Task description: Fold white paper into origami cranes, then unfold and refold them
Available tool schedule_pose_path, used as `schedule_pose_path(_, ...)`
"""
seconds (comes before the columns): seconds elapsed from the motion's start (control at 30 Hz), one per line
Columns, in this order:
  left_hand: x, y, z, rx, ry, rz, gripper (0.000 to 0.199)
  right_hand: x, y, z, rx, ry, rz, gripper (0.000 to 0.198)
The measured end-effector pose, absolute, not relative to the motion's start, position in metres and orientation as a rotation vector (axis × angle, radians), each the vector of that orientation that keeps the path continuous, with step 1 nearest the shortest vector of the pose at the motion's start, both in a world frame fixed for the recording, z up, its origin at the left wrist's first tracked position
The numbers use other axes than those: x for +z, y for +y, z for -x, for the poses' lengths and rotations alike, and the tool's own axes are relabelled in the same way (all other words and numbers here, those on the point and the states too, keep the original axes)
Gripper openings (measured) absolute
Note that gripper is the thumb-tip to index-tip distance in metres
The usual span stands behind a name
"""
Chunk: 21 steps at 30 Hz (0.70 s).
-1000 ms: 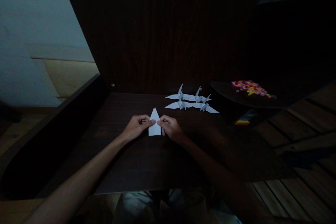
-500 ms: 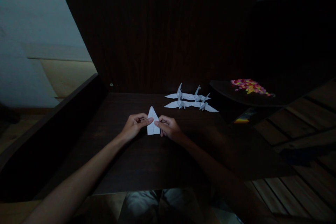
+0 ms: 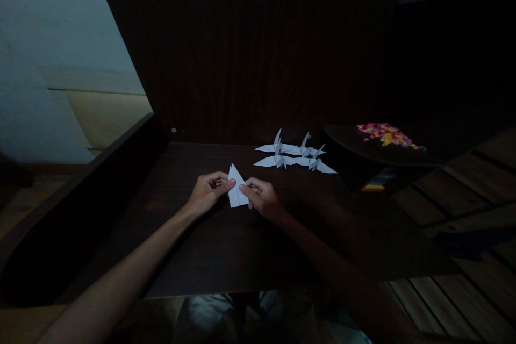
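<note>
A folded piece of white paper, pointed at the top and with a lengthwise crease, is held just above the dark wooden desk. My left hand pinches its left edge, thumb on the front face and fingers behind. On the right edge my right hand grips it the same way, its thumb flat on the front. Beyond my hands, several white origami cranes stand in two rows with wings spread, their wing tips touching or overlapping.
A dark side rail borders the desk on the left, and a tall dark panel rises behind. On a rounded shelf at the right lies a heap of small pink, red and yellow pieces. Slatted wood shows lower right.
The folded paper has tilted slightly, its lower end swinging to the right along with my right hand. Both hands keep their hold. The whole view has shifted a little.
</note>
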<state>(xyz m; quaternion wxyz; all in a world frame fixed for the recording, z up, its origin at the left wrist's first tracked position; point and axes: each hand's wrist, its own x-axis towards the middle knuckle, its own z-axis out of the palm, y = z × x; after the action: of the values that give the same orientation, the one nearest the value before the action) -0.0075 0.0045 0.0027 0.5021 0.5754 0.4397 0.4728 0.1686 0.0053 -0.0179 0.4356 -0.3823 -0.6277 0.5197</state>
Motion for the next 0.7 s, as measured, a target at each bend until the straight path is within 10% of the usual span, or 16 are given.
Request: schedule_pose_path(0.7,-0.003,0.001,0.003,1.175,0.815,-1.408,0.059,-0.025,0.015,-0.168,1.321,-1.324,0.735,0.054)
